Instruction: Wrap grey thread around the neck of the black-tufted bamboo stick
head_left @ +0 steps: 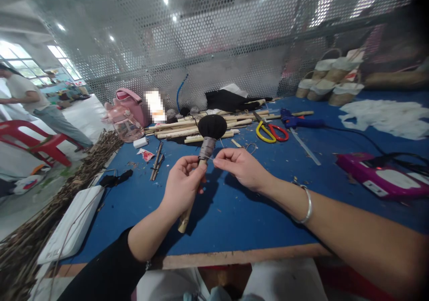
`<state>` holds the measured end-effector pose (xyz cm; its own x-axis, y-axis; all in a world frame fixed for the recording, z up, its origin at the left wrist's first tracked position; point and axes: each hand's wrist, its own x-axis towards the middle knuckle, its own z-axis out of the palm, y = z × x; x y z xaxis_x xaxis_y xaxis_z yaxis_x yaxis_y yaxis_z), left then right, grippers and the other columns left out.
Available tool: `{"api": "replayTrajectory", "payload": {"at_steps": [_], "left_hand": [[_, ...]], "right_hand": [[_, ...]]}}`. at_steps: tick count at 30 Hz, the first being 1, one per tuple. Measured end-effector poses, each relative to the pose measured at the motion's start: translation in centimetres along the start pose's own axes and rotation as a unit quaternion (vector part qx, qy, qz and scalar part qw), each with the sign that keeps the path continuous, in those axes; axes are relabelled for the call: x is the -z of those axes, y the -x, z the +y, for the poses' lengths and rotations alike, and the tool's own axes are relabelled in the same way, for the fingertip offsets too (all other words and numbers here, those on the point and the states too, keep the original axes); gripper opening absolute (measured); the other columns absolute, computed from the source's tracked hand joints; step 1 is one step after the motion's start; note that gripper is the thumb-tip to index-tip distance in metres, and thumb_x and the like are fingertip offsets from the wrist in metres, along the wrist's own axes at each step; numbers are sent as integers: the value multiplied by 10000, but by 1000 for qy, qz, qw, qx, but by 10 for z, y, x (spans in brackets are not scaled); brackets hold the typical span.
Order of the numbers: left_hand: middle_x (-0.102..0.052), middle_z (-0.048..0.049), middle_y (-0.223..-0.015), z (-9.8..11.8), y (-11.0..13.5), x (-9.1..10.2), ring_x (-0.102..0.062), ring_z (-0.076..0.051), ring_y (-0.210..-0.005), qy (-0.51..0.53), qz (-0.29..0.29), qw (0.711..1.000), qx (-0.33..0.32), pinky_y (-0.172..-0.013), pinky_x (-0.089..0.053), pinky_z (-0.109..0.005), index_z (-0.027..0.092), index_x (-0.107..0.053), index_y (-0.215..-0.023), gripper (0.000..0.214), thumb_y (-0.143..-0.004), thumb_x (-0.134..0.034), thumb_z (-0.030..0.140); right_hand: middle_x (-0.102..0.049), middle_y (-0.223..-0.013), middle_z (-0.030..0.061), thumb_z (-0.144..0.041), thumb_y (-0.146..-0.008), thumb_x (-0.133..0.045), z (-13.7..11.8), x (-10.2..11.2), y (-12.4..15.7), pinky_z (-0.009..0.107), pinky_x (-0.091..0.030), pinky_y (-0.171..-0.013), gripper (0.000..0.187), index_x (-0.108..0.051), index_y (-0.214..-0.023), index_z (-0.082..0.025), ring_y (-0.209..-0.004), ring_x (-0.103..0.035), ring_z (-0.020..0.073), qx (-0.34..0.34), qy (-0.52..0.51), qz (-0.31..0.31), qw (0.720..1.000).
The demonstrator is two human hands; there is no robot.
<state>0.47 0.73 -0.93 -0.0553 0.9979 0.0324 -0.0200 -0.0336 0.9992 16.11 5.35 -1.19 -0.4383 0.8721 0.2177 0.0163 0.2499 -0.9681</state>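
Note:
My left hand [182, 185] is closed around a bamboo stick [184, 220] topped by a round black padded head [212, 126]. Grey thread is wound around the neck [207, 148] just under that head. My right hand [238, 166] pinches the thin thread end right beside the neck, fingers pressed together. A silver bangle [306, 206] sits on my right wrist. Both hands hover above the blue table [234, 211].
Bamboo sticks [201, 127], yellow and red scissors [271, 131], a blue glue gun [298, 121], a ruler [304, 145] and a pink device [382, 176] lie on the table. A pink bottle [124, 123], a white box [72, 223] and twigs [30, 234] are left. A person stands far left.

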Motion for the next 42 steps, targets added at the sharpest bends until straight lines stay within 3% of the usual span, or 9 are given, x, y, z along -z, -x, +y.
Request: {"api": "replayTrajectory", "payload": {"at_steps": [9, 21, 28, 34, 42], "left_hand": [[-497, 59, -578, 11, 6, -3, -456, -58, -425, 55, -3, 998, 16, -344, -382, -154, 149, -472, -911, 325, -709, -657, 325], [-515, 40, -674, 3, 4, -1, -467, -57, -445, 5, 14, 1000, -6, -333, -389, -168, 157, -465, -906, 328, -703, -659, 328], [-492, 61, -597, 6, 5, -2, -483, -74, -461, 20, 20, 1000, -7, -335, -387, -162, 169, -455, -892, 312, -710, -653, 329], [-497, 71, -589, 7, 6, -2, -475, -66, -433, 25, 25, 999, 1, -339, -384, -165, 173, -465, -883, 330, -685, -673, 336], [-516, 63, -619, 5, 5, -2, -475, -59, -426, 20, 29, 999, 4, -337, -387, -169, 165, -473, -892, 359, -661, -687, 337]], "right_hand": [[-461, -565, -36, -417, -721, -612, 0, 0, 0, 227, -263, -509, 285, -577, -674, -139, -519, -337, 78, -10, -11, -13, 1000], [-428, -553, -40, -413, -727, -611, -5, -3, 5, 225, -242, -497, 279, -582, -677, -140, -517, -312, 77, 1, -9, -22, 1000], [-437, -560, -34, -423, -720, -609, -1, -2, 2, 229, -257, -506, 288, -586, -668, -141, -530, -336, 86, -10, 26, -30, 999], [-496, -587, -22, -399, -715, -617, -2, 3, -1, 233, -308, -551, 265, -584, -655, -143, -562, -387, 93, -1, 23, -16, 1000], [-454, -548, -41, -400, -706, -616, -6, 4, -1, 229, -254, -490, 265, -577, -647, -145, -499, -327, 73, 7, 23, 7, 1000]]}}
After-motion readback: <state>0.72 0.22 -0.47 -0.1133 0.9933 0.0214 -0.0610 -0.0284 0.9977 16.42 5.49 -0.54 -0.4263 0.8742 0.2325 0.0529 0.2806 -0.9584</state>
